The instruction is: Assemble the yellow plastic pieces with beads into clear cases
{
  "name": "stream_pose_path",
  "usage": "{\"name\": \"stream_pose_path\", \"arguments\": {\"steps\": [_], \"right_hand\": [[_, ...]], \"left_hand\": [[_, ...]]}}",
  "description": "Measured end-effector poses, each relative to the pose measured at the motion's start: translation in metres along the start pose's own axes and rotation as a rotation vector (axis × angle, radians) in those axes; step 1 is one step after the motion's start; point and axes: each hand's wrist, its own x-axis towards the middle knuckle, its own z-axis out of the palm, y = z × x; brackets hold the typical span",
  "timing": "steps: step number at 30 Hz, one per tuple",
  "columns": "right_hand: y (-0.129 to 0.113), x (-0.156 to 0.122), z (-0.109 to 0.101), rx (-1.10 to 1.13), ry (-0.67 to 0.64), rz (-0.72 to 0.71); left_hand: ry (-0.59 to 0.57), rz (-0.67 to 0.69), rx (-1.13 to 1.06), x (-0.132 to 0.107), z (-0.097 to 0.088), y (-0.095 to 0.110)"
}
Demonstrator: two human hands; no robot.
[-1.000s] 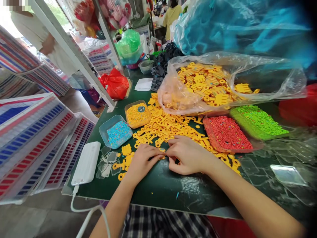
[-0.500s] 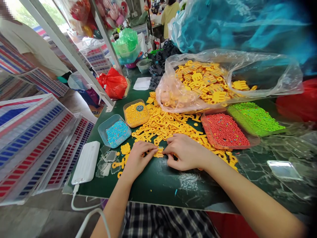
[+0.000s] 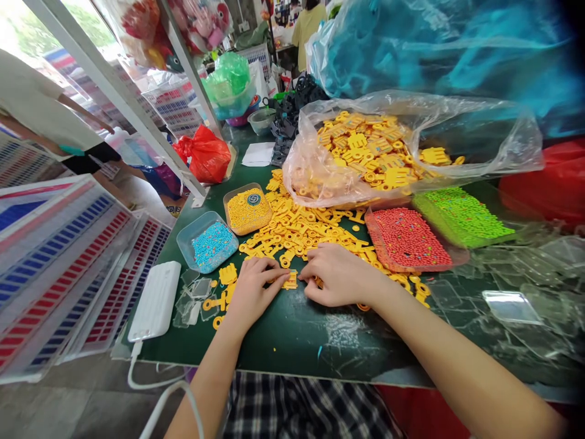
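Observation:
My left hand (image 3: 253, 291) and my right hand (image 3: 337, 274) meet over a small yellow plastic piece (image 3: 290, 280) on the dark green table (image 3: 297, 341). Both pinch that piece from either side with curled fingers. Behind the hands lies a loose heap of yellow plastic parts (image 3: 301, 228). More of the same parts fill an open clear bag (image 3: 379, 152) further back. Small clear plastic squares (image 3: 194, 299) lie left of my left hand.
Trays of beads stand around: blue (image 3: 208, 244), yellow (image 3: 247, 210), red (image 3: 406, 241), green (image 3: 461, 216). A white power bank (image 3: 155, 302) with cable lies at the left edge. Striped packs (image 3: 59, 268) stack on the left. A red bag (image 3: 208, 155) and another person (image 3: 41, 119) are beyond.
The view has shifted a little. Both hands stay pinched on the small yellow piece, which now shows more clearly between the fingertips. The person at the left has moved.

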Motion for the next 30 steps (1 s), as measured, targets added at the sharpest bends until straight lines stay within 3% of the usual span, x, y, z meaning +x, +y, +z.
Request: {"name": "stream_pose_path", "arguments": {"steps": [11, 25, 30], "right_hand": [[0.03, -0.003, -0.008, 0.071, 0.083, 0.074], [0.028, -0.003, -0.008, 0.009, 0.069, 0.088], [0.03, -0.003, -0.006, -0.003, 0.12, 0.067]], "left_hand": [[0.029, -0.065, -0.08, 0.0, -0.004, -0.001], [-0.02, -0.047, -0.024, 0.0, -0.001, 0.0], [-0.033, -0.016, -0.017, 0.001, -0.001, 0.0]]}}
